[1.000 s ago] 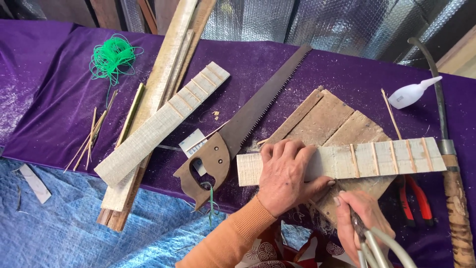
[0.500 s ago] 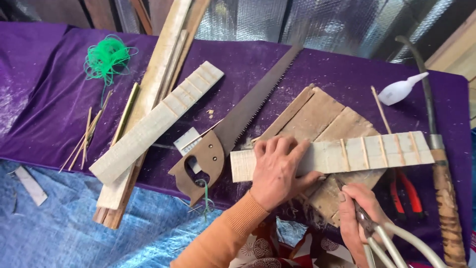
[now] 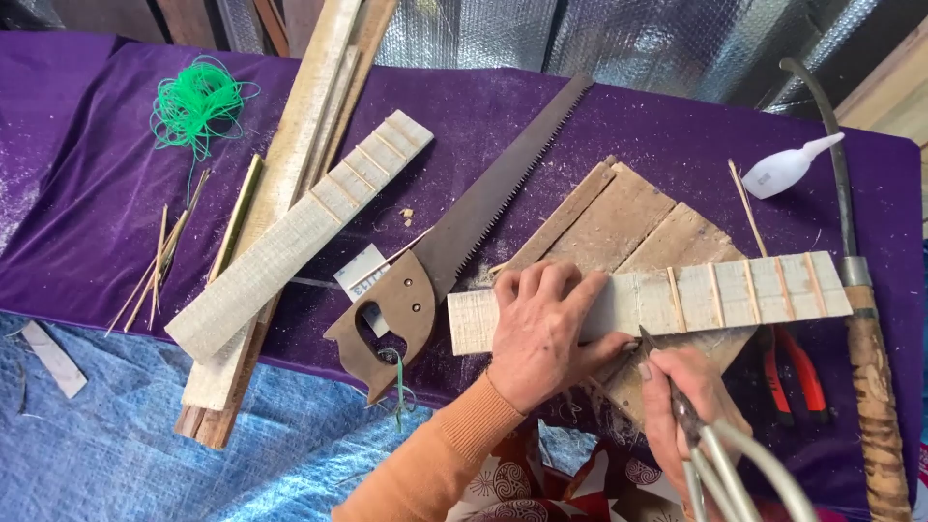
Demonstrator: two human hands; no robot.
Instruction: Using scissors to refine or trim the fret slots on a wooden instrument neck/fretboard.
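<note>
A purple cloth-covered table [image 3: 677,126] bears a long rusty handsaw with a brown handle [image 3: 464,232] just left of the fingers. A pale notched wooden strip [image 3: 735,295] lies across a weathered board [image 3: 628,217], under the left hand [image 3: 541,333], whose fingers press flat on it. The right hand [image 3: 681,401] grips metal shears [image 3: 706,449], tips touching the strip's near edge.

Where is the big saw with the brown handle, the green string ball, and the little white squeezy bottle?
Long hand saw with brown wooden handle [image 3: 483,208]: head view, middle of the dark toothed blade.
Tangled green string bundle [image 3: 196,102]: head view, centre of the tangle.
Small white squeeze bottle [image 3: 778,171]: head view, its rounded body.
</note>
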